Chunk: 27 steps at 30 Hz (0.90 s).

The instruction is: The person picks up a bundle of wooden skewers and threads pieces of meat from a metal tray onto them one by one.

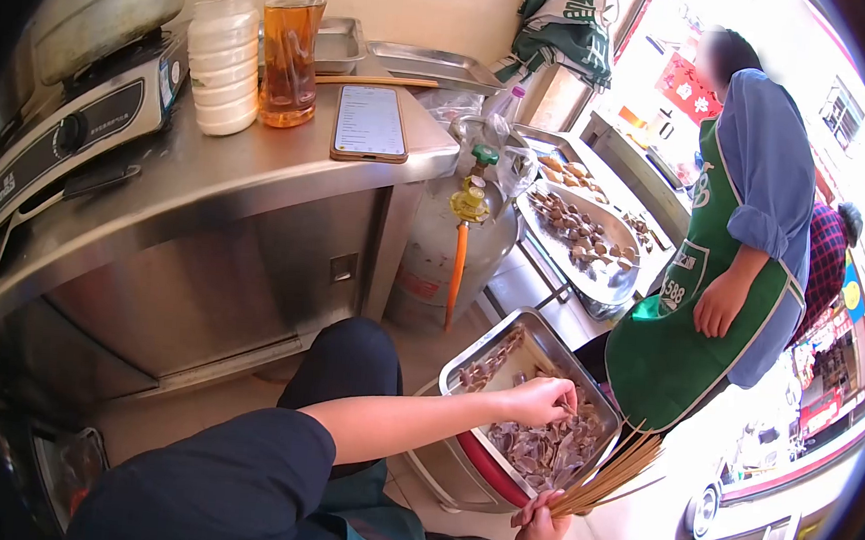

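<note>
My left hand [542, 400] reaches over a metal tray [453, 360], its fingers pinched together just above a heap of thin greyish-purple meat pieces [540, 450]. What the fingertips hold is too small to make out. Along the tray's far-left side lie several strung pieces of the same meat [491, 362]. Closed round the lower ends of a thick bundle of bamboo skewers [607, 475], my right hand [540, 526] is beside the tray's near corner. The skewers fan out up and to the right.
Left is a steel counter [259, 173] with a phone [371, 122], an oil bottle [291, 49], a white jar [223, 70] and a stove [82, 125]. A gas cylinder [428, 260] stands beside it. A person in a green apron [690, 318] stands right, near a skewer-filled tray [580, 235].
</note>
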Tool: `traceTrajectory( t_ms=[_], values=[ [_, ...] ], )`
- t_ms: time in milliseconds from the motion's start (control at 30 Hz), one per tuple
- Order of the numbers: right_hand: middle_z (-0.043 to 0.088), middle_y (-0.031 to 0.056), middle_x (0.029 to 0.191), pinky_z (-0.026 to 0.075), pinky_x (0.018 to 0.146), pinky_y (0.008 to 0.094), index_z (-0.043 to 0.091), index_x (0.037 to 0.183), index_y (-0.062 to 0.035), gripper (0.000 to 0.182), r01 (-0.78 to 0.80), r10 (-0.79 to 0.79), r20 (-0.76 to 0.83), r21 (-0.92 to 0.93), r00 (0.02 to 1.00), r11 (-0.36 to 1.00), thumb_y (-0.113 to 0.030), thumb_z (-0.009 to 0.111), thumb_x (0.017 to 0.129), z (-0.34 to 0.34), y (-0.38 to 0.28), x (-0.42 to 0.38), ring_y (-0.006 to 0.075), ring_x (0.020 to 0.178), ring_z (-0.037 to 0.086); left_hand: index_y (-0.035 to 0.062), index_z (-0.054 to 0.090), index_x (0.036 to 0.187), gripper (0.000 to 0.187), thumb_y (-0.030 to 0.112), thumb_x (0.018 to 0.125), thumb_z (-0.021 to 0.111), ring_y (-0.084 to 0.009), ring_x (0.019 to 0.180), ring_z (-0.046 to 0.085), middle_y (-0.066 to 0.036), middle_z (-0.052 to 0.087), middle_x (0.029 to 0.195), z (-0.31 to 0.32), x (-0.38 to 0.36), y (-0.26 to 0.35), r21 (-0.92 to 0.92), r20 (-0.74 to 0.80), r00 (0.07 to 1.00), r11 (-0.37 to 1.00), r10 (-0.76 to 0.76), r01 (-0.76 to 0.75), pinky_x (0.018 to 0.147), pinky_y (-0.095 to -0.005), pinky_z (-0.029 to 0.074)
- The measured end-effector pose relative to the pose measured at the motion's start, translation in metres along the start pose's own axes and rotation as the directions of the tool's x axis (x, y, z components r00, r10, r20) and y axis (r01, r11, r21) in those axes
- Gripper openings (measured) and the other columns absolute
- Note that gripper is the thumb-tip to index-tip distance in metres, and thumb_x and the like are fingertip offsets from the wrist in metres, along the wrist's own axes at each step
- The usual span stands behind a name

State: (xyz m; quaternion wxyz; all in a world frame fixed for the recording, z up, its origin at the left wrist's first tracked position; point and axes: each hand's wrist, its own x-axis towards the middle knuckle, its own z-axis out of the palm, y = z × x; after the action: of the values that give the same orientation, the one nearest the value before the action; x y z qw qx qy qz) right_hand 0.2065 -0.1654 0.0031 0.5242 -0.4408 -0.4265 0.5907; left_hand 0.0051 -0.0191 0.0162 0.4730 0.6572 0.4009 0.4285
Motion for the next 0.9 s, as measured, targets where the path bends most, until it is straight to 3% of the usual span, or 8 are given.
traceTrajectory(
  t_ms=[67, 133, 233, 367, 433, 567, 700, 900],
  values=[
    [0.047, 0.0044, 0.076, 0.039, 0.038, 0.0283, 0.043, 0.094, -0.0083, 0.025, 0.020, -0.020, -0.017, -0.001, 1.000, 1.000, 0.011, 0.034, 0.083, -0.004, 0.003, 0.001, 0.0128, 0.049, 0.045, 0.0024, 0.059, 0.100, 0.018, 0.014, 0.088, 0.064, -0.0209, 0.090, 0.068, -0.011, 0.070, 0.096, 0.001, -0.001, 0.005, 0.071, 0.005, 1.000, 0.997, 0.007, -0.007, 0.079, -0.0334, 0.053],
    [0.047, 0.0041, 0.077, 0.037, 0.038, 0.0276, 0.045, 0.095, -0.0093, 0.023, 0.084, -0.074, 0.117, -0.082, 0.990, 0.993, 0.010, 0.036, 0.085, -0.010, 0.006, 0.002, 0.0126, 0.049, 0.044, 0.0033, 0.062, 0.097, 0.016, 0.011, 0.083, 0.066, -0.0251, 0.089, 0.068, -0.015, 0.069, 0.093, 0.002, -0.002, 0.007, 0.025, -0.068, 0.998, 1.000, -0.017, 0.018, 0.078, -0.0340, 0.053],
    [0.047, 0.0038, 0.076, 0.035, 0.039, 0.0257, 0.046, 0.095, -0.0099, 0.023, 0.042, -0.030, 0.128, -0.085, 0.991, 0.996, 0.009, 0.037, 0.087, -0.010, 0.000, 0.000, 0.0120, 0.049, 0.044, 0.0013, 0.064, 0.097, 0.016, 0.008, 0.083, 0.066, -0.0194, 0.080, 0.068, -0.012, 0.070, 0.089, 0.003, -0.002, 0.009, -0.014, -0.110, 0.994, 1.000, 0.022, -0.024, 0.073, -0.0324, 0.054],
    [0.048, 0.0030, 0.077, 0.031, 0.039, 0.0233, 0.046, 0.097, -0.0098, 0.026, -0.018, 0.018, 0.009, 0.029, 1.000, 0.999, 0.010, 0.036, 0.085, -0.007, -0.003, 0.000, 0.0103, 0.048, 0.041, -0.0002, 0.066, 0.097, 0.014, 0.003, 0.083, 0.064, -0.0133, 0.070, 0.066, -0.009, 0.070, 0.084, 0.003, 0.002, 0.003, -0.094, -0.047, 0.999, 0.995, 0.011, -0.015, 0.066, -0.0291, 0.054],
    [0.048, 0.0027, 0.077, 0.030, 0.039, 0.0232, 0.046, 0.097, -0.0098, 0.026, -0.031, 0.031, -0.010, 0.025, 0.999, 0.999, 0.010, 0.036, 0.084, -0.008, 0.000, 0.002, 0.0099, 0.049, 0.040, 0.0037, 0.069, 0.098, 0.017, 0.002, 0.083, 0.061, -0.0117, 0.074, 0.066, -0.006, 0.071, 0.084, 0.002, 0.002, 0.004, -0.227, 0.026, 0.994, 0.968, -0.106, 0.109, 0.067, -0.0270, 0.053],
    [0.049, 0.0018, 0.078, 0.029, 0.039, 0.0228, 0.046, 0.098, -0.0098, 0.026, -0.105, 0.107, -0.047, 0.037, 0.993, 0.994, 0.010, 0.036, 0.084, -0.002, -0.002, 0.001, 0.0092, 0.050, 0.040, -0.0016, 0.063, 0.097, 0.012, 0.002, 0.088, 0.057, -0.0116, 0.067, 0.064, -0.007, 0.069, 0.082, 0.008, 0.003, 0.001, -0.196, 0.007, 0.997, 0.978, -0.071, 0.071, 0.063, -0.0266, 0.053],
    [0.048, 0.0022, 0.070, 0.027, 0.038, 0.0229, 0.046, 0.096, -0.0091, 0.024, -0.134, 0.138, 0.048, -0.076, 0.989, 0.988, 0.009, 0.038, 0.084, -0.014, 0.010, 0.004, 0.0088, 0.047, 0.038, 0.0006, 0.058, 0.105, 0.014, 0.006, 0.092, 0.058, -0.0101, 0.076, 0.064, -0.006, 0.069, 0.090, 0.005, 0.003, 0.000, -0.222, 0.077, 0.992, 0.968, -0.102, 0.117, 0.068, -0.0245, 0.052],
    [0.047, 0.0020, 0.068, 0.027, 0.037, 0.0234, 0.047, 0.096, -0.0099, 0.025, -0.222, 0.222, 0.036, 0.015, 0.974, 0.975, 0.009, 0.038, 0.082, 0.003, 0.001, -0.005, 0.0089, 0.046, 0.038, -0.0002, 0.061, 0.102, 0.012, 0.004, 0.091, 0.061, -0.0136, 0.084, 0.067, -0.009, 0.067, 0.093, -0.003, 0.005, 0.002, -0.201, 0.024, 1.000, 0.979, -0.013, 0.017, 0.072, -0.0265, 0.055]
  ],
)
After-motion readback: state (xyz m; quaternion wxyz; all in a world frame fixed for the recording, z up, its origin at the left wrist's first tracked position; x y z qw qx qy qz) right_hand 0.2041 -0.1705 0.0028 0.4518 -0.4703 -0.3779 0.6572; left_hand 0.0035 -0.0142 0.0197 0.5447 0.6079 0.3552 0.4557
